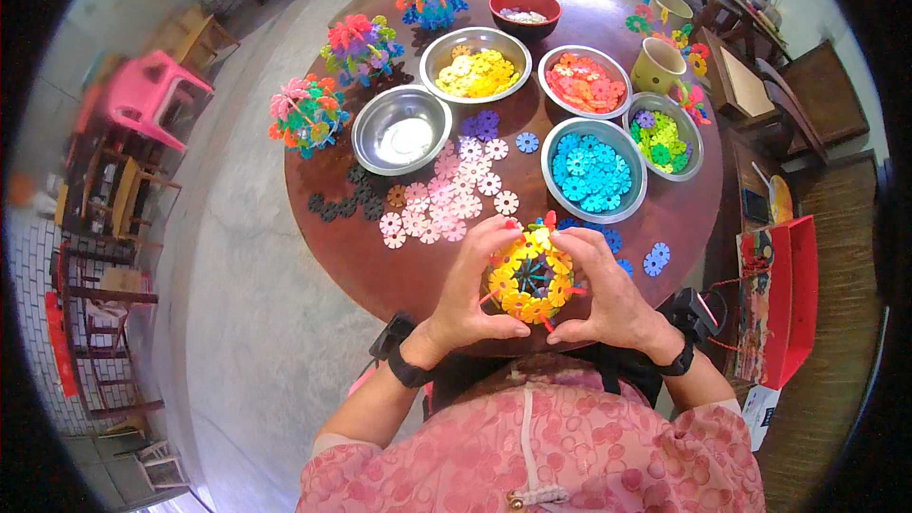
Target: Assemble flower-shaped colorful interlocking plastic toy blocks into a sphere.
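A: what's in hand?
B: left hand (467,299) and right hand (613,294) are both clamped round a yellow openwork plastic ball (530,275), over the round brown table's (408,275) near side
A: past that?
B: loose pale-pink flower discs (442,192), then a shiny steel bowl (442,49)

Between the fingers (589,249), the ball (530,275) shows yellow-orange petals around a dark core streaked with teal, with red spikes at its edges. Beyond the fingers, the reddish-brown counter (351,266) carries pale pink discs (465,207), with black discs (356,202) to the left, and farther off turquoise discs (591,173), yellow discs (480,74), coral-red discs (586,83) and green-and-purple discs (663,141) in silver bowls (380,128). Nearer the body than the fingers, the dusty-pink blouse (532,437) is patterned with darker rose circles.
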The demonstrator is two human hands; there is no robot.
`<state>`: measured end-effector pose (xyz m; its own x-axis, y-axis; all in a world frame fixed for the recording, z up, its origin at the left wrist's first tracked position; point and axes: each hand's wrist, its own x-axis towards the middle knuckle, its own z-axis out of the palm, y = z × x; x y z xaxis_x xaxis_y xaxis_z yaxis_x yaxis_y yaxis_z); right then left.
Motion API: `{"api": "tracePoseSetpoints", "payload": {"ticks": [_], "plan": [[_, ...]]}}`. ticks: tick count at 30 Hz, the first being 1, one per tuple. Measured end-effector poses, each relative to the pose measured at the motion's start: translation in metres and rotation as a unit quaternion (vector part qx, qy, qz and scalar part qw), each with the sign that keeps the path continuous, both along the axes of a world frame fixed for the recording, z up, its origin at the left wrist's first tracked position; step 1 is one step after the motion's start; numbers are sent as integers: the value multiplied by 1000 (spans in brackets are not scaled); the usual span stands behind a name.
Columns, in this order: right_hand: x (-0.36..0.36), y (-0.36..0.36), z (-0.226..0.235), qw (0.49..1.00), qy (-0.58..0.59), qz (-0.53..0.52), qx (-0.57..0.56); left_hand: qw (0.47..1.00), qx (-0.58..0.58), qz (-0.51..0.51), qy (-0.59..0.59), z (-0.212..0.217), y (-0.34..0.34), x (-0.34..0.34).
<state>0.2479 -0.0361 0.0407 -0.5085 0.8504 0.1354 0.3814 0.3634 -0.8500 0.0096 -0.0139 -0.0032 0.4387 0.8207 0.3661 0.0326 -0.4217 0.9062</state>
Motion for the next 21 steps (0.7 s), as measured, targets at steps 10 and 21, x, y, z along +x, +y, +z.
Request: {"api": "tracePoseSetpoints", "payload": {"ticks": [10, 21], "plan": [[-4, -1, -5, 999, 22, -29, -14, 995, -100, 7, -5, -7, 1, -4], [2, 3, -25, 991, 79, -99, -37, 997, -66, 49, 0, -16, 5, -8]]}}
